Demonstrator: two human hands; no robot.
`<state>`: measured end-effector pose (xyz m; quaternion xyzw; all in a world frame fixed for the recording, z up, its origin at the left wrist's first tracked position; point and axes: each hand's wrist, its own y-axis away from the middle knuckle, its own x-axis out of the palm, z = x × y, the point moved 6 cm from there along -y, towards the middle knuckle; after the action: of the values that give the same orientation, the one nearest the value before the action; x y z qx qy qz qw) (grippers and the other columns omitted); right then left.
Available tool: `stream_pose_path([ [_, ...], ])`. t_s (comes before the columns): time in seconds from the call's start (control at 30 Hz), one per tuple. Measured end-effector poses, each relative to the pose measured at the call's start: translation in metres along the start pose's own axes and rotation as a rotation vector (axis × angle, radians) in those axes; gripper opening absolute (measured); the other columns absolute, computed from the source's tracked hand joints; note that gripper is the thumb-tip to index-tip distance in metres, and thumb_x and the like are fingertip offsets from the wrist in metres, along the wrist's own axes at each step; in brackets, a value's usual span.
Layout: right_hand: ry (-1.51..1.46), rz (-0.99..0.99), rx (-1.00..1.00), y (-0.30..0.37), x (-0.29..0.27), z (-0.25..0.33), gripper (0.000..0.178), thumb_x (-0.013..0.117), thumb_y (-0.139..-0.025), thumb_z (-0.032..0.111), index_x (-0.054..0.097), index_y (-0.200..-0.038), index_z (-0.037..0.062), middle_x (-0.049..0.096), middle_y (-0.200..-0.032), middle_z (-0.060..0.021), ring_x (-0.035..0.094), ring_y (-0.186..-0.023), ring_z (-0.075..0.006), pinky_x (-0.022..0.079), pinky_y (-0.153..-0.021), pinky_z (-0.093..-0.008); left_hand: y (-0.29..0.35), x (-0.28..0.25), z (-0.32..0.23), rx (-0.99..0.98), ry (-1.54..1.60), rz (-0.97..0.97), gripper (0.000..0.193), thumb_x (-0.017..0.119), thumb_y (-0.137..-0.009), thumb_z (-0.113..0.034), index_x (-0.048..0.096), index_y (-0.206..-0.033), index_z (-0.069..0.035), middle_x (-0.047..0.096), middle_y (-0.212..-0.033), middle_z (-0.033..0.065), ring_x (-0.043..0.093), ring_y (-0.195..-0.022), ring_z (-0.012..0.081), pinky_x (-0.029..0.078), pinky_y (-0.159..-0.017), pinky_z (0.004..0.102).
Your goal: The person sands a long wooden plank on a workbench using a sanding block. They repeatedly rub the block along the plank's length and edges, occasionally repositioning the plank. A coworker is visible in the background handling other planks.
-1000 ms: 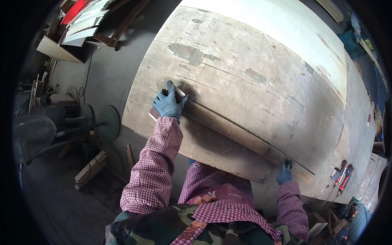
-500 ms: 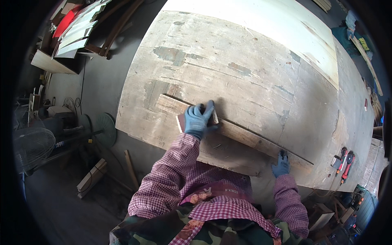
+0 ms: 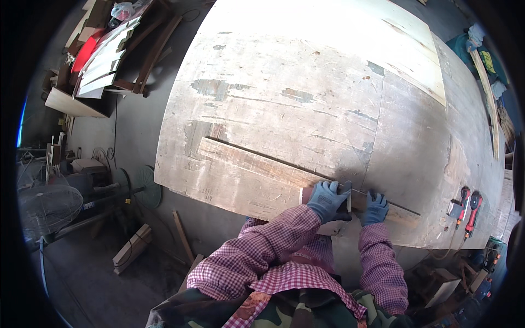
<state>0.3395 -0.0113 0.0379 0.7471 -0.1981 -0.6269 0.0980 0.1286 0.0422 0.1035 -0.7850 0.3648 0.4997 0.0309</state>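
Observation:
A long narrow wooden board point(image 3: 257, 164) lies slantwise along the near part of a large worn plywood table point(image 3: 262, 117). My left hand point(image 3: 326, 201), in a blue-grey glove, is closed around a sanding block point(image 3: 305, 195) with reddish-brown faces and a pale edge. The block rests on the board right of its middle; the glove hides most of it. Just to the right, my gloved right hand point(image 3: 375, 208) grips the board near its right end, fingers over the top. The two hands are close together.
Two red-and-black power tools point(image 3: 472, 214) lie at the table's right edge. A pale sheet point(image 3: 404, 52) covers the far side. At left stand a caged fan point(image 3: 48, 205) and a stack of white slats point(image 3: 104, 60); timber pieces point(image 3: 133, 249) lie on the floor.
My left hand has slid the sanding block rightward along the board, from near its left part to beside my right hand. The right hand keeps its place on the board.

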Motion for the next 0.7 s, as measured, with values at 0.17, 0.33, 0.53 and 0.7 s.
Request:
stream_pose_path([
  [0.17,0.002,-0.053,-0.252,-0.004,-0.009,-0.006,0.069,0.077,-0.070,0.047,0.056,-0.126,0.0136,0.051,-0.135,-0.0150,0.046,-0.126,-0.0353,0.033,-0.108,-0.0537,0.009,-0.075,0.044,-0.356,0.402,-0.159,0.106,0.071,-0.072,-0.071,0.037,-0.150,-0.008,0.057,-0.124,0.0250,0.059,-0.111,0.0354,0.048,-0.093,0.0427],
  [0.33,-0.386,-0.022,-0.326,0.030,-0.036,-0.035,0.090,0.085,-0.052,0.058,0.057,-0.122,0.0081,0.061,-0.119,-0.0148,0.058,-0.112,-0.0321,0.042,-0.100,-0.0463,-0.049,-0.093,0.047,-0.595,1.610,-0.360,0.073,0.065,-0.087,-0.059,0.053,-0.128,0.000,0.063,-0.109,0.0097,0.060,-0.100,0.0239,0.051,-0.086,0.0331],
  [0.53,-0.644,-0.019,-0.363,0.085,-0.053,-0.083,0.084,0.086,-0.056,0.057,0.060,-0.117,0.0047,0.065,-0.110,-0.0145,0.064,-0.100,-0.0316,0.050,-0.089,-0.0441,-0.117,-0.094,-0.102,-0.227,1.264,-0.265,0.098,0.071,-0.081,-0.060,0.033,-0.145,0.004,0.045,-0.136,0.0268,0.044,-0.128,0.0338,0.036,-0.108,0.0375],
  [0.7,-1.022,0.222,-0.405,0.082,-0.067,-0.094,0.072,0.084,-0.070,0.049,0.059,-0.117,-0.0005,0.066,-0.110,-0.0141,0.065,-0.098,-0.0264,0.054,-0.083,-0.0377,0.000,-0.197,-0.153,0.383,0.509,-0.594,0.084,0.076,-0.083,-0.033,0.035,-0.150,-0.004,0.040,-0.147,0.0230,0.044,-0.132,0.0391,0.040,-0.107,0.0439],
])
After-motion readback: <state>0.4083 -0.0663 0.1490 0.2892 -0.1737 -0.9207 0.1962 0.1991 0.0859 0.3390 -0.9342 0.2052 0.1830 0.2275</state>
